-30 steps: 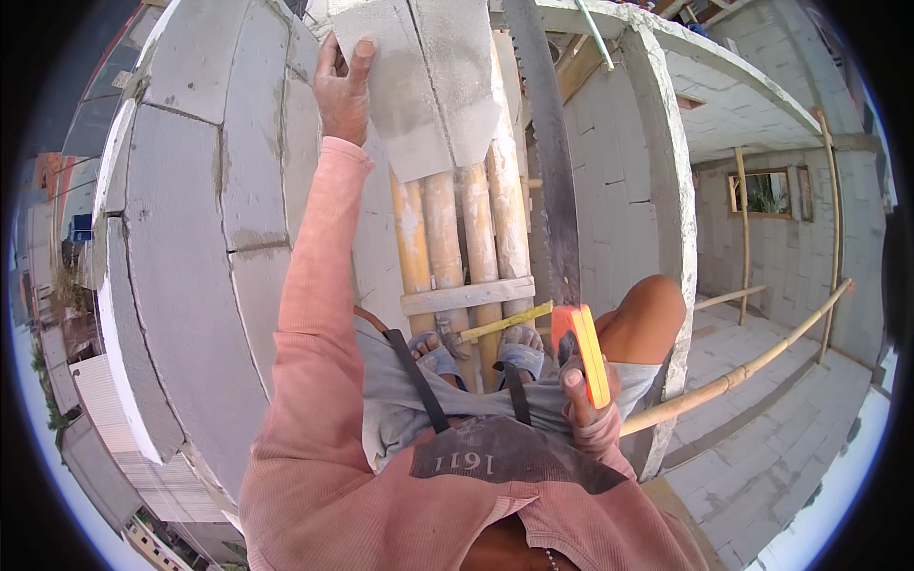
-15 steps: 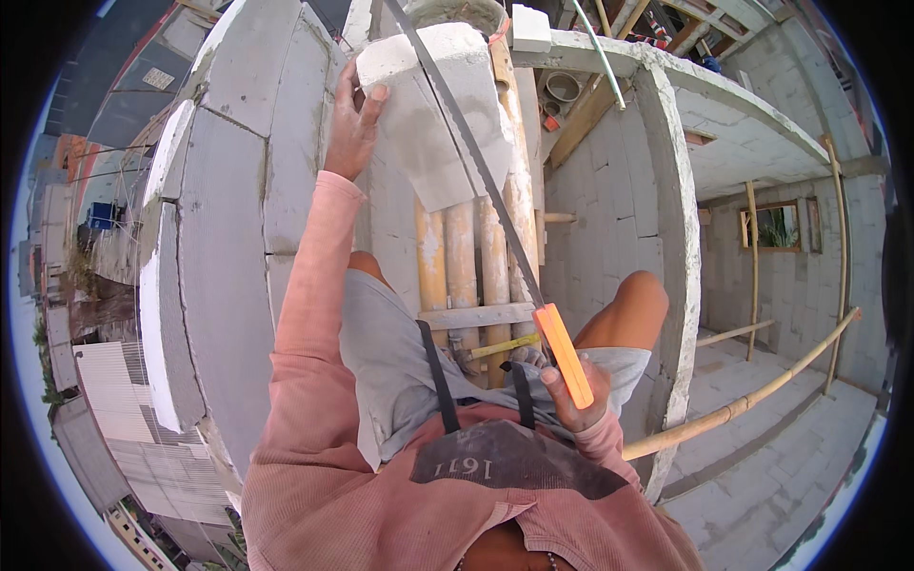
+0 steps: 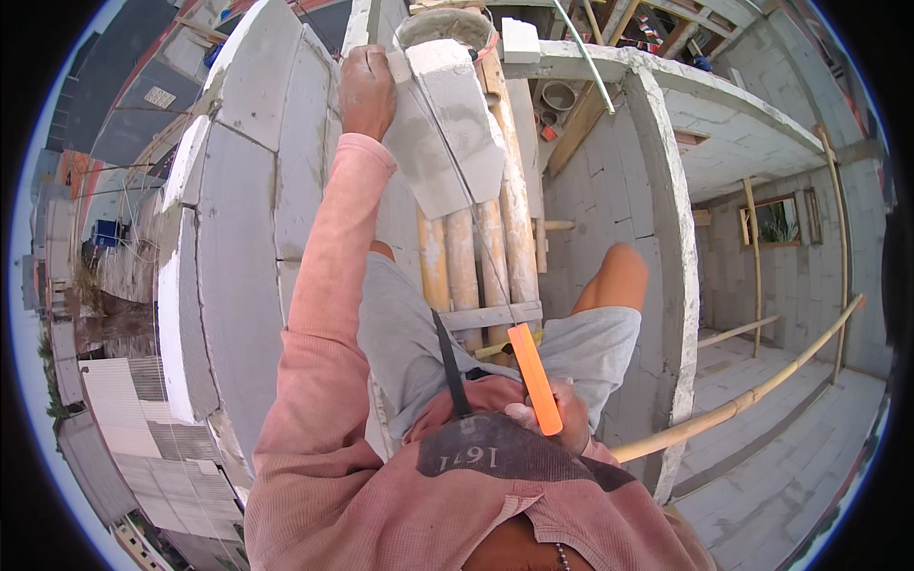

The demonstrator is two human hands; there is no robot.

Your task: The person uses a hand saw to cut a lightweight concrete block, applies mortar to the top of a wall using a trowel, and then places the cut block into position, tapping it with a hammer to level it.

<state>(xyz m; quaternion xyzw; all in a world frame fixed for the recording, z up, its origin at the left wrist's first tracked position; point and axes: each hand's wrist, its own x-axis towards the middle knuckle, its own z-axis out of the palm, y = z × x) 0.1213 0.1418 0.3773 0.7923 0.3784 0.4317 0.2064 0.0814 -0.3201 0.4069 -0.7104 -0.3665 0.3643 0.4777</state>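
Far to the left of the left hand are pale corrugated roofs (image 3: 114,400), and nearer it stands a wall (image 3: 238,195) of grey blocks. The left hand (image 3: 367,92) is curled with its knuckles up, against the upper left side of a pale block (image 3: 452,143); its fingertips are hidden, so I cannot tell whether it grips the block or only presses on it. The block lies just right of that hand, on yellowish poles (image 3: 461,262) that run toward the person. Beyond the block is a round tub (image 3: 447,27). A wooden strip (image 3: 490,316) crosses the poles, between the two hands. A saw (image 3: 536,381) reaches from the right hand (image 3: 571,414) up over the block, its blade seen nearly edge-on. The right hand is closed around the saw's orange handle. Right of that hand, a bamboo pole (image 3: 752,409) slants upward and away.
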